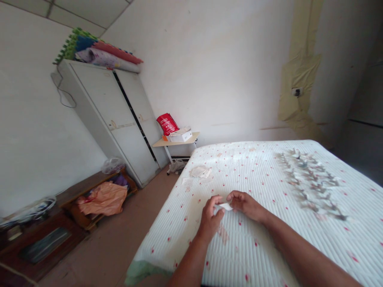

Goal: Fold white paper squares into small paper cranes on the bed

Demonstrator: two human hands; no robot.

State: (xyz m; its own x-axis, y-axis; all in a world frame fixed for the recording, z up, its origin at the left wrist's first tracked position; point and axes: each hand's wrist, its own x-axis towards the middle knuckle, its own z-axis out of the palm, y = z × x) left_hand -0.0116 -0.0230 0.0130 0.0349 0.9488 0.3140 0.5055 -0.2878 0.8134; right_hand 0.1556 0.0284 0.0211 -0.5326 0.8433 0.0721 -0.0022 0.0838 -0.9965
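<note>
My left hand (211,219) and my right hand (245,205) are close together above a white quilted bedspread with small red dots (236,255). Between my fingertips is a small piece of white paper (226,206), pinched by both hands. Its folds are hard to make out. To the right of my right hand, rows of small folded paper pieces (308,183) lie across the bedspread, slightly blurred. Flat paper scraps (200,172) lie beyond my left hand.
A white wardrobe (113,119) stands against the far wall beyond the bed, with rolled mats on top. A small table (176,139) holds a red bag and a white box. A low wooden crate (98,211) holding orange plastic sits left of the bed, across a tiled floor.
</note>
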